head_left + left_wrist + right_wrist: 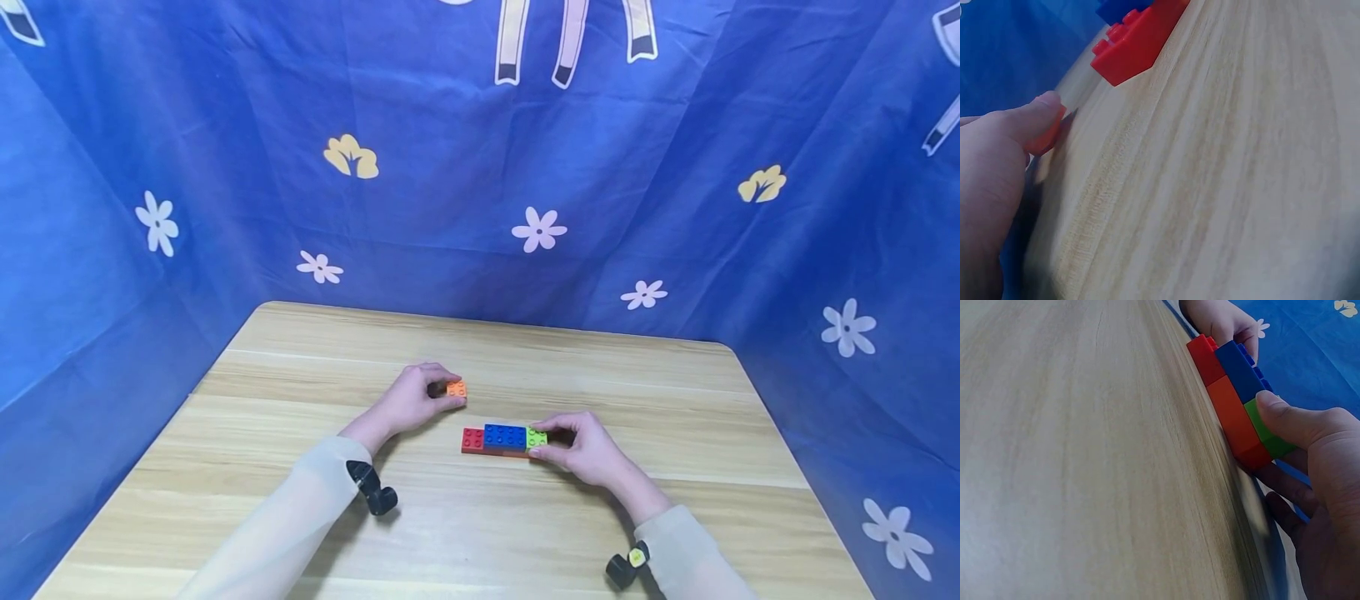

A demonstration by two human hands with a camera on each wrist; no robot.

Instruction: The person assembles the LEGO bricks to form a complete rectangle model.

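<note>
An orange toy brick (pixel 457 389) with studs on top is pinched between the thumb and fingers of my left hand (pixel 411 400), low over the table. To its right and nearer me lies a two-layer row of bricks. Its lower layer has a red brick (pixel 472 440) at the left end and an orange brick (pixel 1235 415) beside it. On top sit a long blue brick (pixel 505 437) and a light green brick (pixel 536 438) at the right end. My right hand (pixel 588 452) pinches that green brick, thumb on the near side, fingers partly hidden behind.
The wood-grain table (pixel 450 533) is bordered at the back and sides by a blue cloth (pixel 435 200) printed with flowers and animal legs. A black wrist camera sits on the left sleeve (pixel 300 500), and another on the right sleeve (pixel 690 554).
</note>
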